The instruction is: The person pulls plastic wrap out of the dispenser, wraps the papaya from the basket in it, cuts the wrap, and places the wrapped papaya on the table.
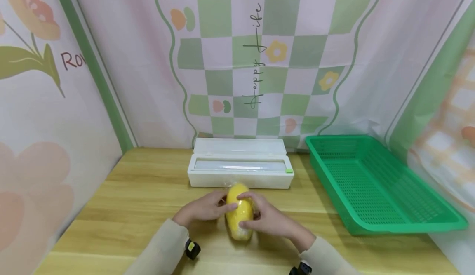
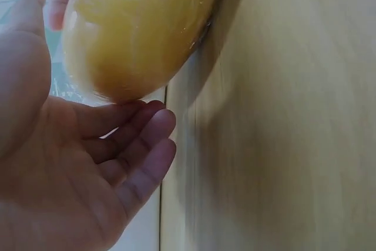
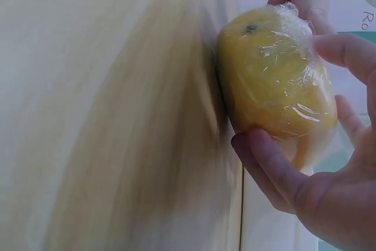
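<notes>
A yellow mango (image 1: 240,215) wrapped in clear cling film stands out between the two hands, low over the wooden table. My left hand (image 1: 205,207) holds its left side, thumb laid across the top and fingers along the flank. From the right, my right hand (image 1: 272,218) grips it, with the index finger on the upper part and the thumb near the closer end. In the right wrist view, film bunches at the end of the mango (image 3: 270,74) near a dark stem spot. Bent fingers of my left hand (image 2: 88,157) meet its lower side.
Just behind the mango sits a white cling film dispenser (image 1: 241,180), its lid (image 1: 239,146) raised and a film roll showing inside. A green plastic basket (image 1: 330,188) stands at the right of the wooden table (image 1: 148,184). Patterned curtains (image 1: 248,52) hang at the back and sides.
</notes>
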Demonstrator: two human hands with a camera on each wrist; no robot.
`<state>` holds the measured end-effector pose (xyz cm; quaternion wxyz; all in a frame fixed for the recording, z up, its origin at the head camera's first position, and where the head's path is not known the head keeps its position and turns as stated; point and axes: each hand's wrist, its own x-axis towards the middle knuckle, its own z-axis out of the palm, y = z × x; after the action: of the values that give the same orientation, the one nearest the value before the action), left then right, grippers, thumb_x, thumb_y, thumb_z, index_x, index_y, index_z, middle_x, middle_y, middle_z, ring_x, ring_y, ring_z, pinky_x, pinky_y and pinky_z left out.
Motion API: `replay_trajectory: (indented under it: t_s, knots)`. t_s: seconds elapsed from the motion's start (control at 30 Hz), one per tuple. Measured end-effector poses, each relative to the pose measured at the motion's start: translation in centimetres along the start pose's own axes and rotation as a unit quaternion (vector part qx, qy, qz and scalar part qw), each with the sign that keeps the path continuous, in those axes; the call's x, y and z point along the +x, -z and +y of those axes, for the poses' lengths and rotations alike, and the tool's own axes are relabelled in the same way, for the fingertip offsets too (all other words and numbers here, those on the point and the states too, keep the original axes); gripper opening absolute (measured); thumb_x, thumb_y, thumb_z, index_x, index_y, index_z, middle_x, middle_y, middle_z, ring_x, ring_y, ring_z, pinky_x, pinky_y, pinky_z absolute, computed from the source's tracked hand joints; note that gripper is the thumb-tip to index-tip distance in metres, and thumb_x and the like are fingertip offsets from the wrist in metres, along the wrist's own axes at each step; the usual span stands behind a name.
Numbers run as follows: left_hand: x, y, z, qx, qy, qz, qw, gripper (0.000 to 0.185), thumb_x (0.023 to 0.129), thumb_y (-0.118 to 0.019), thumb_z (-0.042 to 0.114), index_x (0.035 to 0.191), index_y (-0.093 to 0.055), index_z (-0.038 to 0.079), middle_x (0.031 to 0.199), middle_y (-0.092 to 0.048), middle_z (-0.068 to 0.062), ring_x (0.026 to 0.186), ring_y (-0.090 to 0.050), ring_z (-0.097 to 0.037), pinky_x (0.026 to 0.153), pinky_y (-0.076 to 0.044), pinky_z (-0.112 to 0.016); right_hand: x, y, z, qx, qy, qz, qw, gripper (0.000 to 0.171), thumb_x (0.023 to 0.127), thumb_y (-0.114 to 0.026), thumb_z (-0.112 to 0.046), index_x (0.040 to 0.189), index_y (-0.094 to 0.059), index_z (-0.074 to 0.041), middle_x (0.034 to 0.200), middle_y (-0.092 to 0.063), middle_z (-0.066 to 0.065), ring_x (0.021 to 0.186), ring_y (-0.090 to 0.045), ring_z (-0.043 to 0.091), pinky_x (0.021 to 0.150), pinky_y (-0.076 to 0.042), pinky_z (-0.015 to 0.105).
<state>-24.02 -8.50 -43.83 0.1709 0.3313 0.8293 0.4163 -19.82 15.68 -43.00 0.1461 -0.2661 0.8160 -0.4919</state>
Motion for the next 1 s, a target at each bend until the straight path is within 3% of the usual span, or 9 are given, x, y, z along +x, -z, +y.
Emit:
replay_trajectory:
  t_s: [0.17,0.37,0.6,0.9,1.0]
  knots:
    - [0.4,0.1,0.0,-0.023,0.022,-0.005,0.9995,0.046,0.104,-0.052,0.042,0.14,-0.053,0.012,0.122,-0.063,0.004,0.11,-0.059,-0.01,0.102,-0.046,-0.035,-0.1,-0.1,0.0,-0.01,-0.001,-0.003,1.0,0.064,0.088,-0.079,-0.025,0.143,-0.045,-0.021,0.146,-0.033,0.024,0.109,-0.056,0.028,0.085,-0.056,0.032]
    - [1.5,0.4,-0.3,-0.074,0.051,-0.018,0.9958,0.053,0.1,-0.057,0.05,0.13,-0.056,0.007,0.107,-0.064,0.001,0.097,-0.061,-0.013,0.094,-0.049,-0.034,-0.1,-0.1,0.0,-0.021,0.007,-0.006,1.0,0.064,0.088,-0.079,-0.026,0.142,-0.044,-0.021,0.144,-0.035,0.02,0.111,-0.054,0.027,0.086,-0.055,0.032]
    - [2.2,0.6,-0.9,-0.182,0.054,-0.051,0.9805,0.049,0.093,-0.071,0.039,0.125,-0.054,0.007,0.106,-0.066,-0.008,0.094,-0.064,-0.021,0.089,-0.052,-0.033,-0.3,-0.1,-0.2,-0.021,0.02,-0.015,0.999,0.06,0.089,-0.078,-0.025,0.14,-0.047,-0.025,0.145,-0.033,0.021,0.113,-0.053,0.03,0.087,-0.055,0.032]
    - [2.2,0.3,-1.6,-0.196,0.056,-0.018,0.9788,0.057,0.088,-0.077,0.039,0.128,-0.049,0.01,0.111,-0.064,-0.008,0.095,-0.065,-0.021,0.084,-0.056,-0.034,-0.2,-0.1,-0.1,-0.013,0.038,-0.018,0.999,0.06,0.09,-0.077,-0.022,0.141,-0.047,-0.022,0.147,-0.03,0.023,0.109,-0.058,0.032,0.087,-0.056,0.03]
    - [2.3,0.1,-1.8,-0.203,0.033,-0.01,0.9785,0.064,0.089,-0.077,0.035,0.139,-0.044,0.013,0.119,-0.06,-0.008,0.1,-0.064,-0.023,0.085,-0.056,-0.036,-0.2,-0.1,0.0,-0.005,0.036,-0.021,0.999,0.06,0.09,-0.077,-0.021,0.141,-0.046,-0.022,0.146,-0.03,0.024,0.109,-0.059,0.033,0.086,-0.056,0.03]
